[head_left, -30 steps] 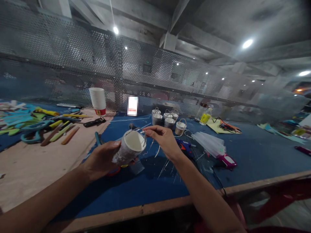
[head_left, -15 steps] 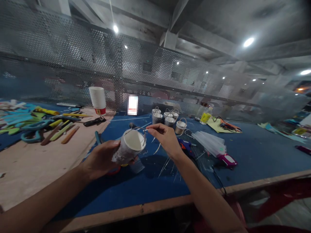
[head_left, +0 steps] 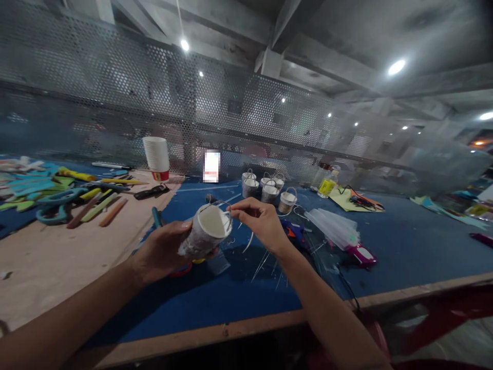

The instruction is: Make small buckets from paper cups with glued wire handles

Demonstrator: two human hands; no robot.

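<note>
My left hand (head_left: 165,252) is wrapped round a paper cup (head_left: 202,241) with a rough greyish-white coating, made like a small bucket. The cup leans to the right, its white inside showing. A thin dark handle (head_left: 213,202) arches over its mouth. At the cup's right rim, my right hand (head_left: 258,218) pinches a thin white strip (head_left: 227,213) between thumb and fingertips, close to where the handle meets the rim. The fingertips partly hide the strip. Behind my right hand stand several similar small buckets (head_left: 269,193) with looped handles.
A stack of paper cups (head_left: 157,156) stands back left, near scissors (head_left: 57,205) and coloured sticks (head_left: 99,206). Right of my right hand lie a blue glue gun (head_left: 295,230), clear plastic bags (head_left: 333,226) and a magenta-and-white device (head_left: 362,255). A perforated metal screen (head_left: 231,115) runs behind.
My right fingertips have moved slightly down and closer to the cup's rim, and the white strip now shows just inside it. The left hand keeps its hold on the cup.
</note>
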